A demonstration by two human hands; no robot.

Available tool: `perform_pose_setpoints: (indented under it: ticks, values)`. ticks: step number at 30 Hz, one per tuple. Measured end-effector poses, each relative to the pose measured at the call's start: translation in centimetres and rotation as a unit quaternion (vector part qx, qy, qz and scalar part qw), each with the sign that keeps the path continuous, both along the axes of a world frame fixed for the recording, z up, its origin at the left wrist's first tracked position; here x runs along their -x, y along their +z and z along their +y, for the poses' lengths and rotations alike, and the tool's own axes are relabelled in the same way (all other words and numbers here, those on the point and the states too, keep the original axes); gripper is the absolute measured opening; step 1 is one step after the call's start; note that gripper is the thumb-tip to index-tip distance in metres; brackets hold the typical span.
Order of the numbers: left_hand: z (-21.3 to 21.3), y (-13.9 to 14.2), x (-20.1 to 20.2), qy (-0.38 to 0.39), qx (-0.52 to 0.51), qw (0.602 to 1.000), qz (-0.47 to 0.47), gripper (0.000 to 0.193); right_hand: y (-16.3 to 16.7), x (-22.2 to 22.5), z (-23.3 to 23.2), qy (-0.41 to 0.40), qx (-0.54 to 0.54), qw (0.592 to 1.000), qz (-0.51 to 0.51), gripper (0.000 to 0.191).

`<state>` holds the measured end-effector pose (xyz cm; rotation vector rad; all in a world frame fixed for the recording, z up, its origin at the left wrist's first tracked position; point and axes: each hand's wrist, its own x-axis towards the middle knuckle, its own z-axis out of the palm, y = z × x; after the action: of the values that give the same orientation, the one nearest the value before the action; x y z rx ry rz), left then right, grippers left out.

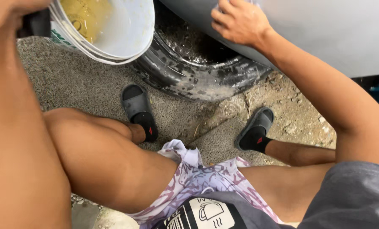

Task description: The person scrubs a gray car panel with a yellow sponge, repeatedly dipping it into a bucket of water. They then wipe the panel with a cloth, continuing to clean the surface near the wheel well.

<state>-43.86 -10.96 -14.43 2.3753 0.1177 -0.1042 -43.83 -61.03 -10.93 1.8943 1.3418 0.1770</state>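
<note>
Rough gravel ground [83, 80], wet tyre [198, 76], two slippered feet [138, 110]

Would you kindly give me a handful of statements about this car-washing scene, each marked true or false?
1. The left hand holds a white bucket tilted toward the tyre. True.
2. The bucket is full to the brim with clear water. False: only some yellowish liquid shows inside, well below the rim.
3. The right hand rests on the grey car body above the tyre. True.
4. The tyre is dry and clean. False: it looks wet, with suds and streaks on it.
5. The person is barefoot. False: both feet wear black socks and grey slides.
</note>
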Motion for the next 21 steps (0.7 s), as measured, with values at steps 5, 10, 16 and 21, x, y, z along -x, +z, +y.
perform_pose_setpoints:
  ticks: [5,10,16,21]
  values:
    - [-1.2,0.8,-1.1,0.001,0.005,1.0,-0.021,0.034,-4.3,5.6,-7.4,-0.168,0.14,0.96,0.175,0.044]
    - [-2.3,0.6,-1.3,-0.004,0.003,1.0,-0.018,0.035,-2.8,11.3,-16.0,-0.072,0.286,0.944,0.144,0.063]
    - [-3.1,0.9,-2.0,-0.001,0.012,1.0,-0.019,0.036,1.6,16.8,-27.0,-0.163,0.398,0.889,0.157,0.081]
    - [-2.5,1.3,-2.2,0.006,0.028,0.999,-0.025,0.036,13.7,18.0,-27.5,-0.406,0.378,0.832,0.019,0.087]
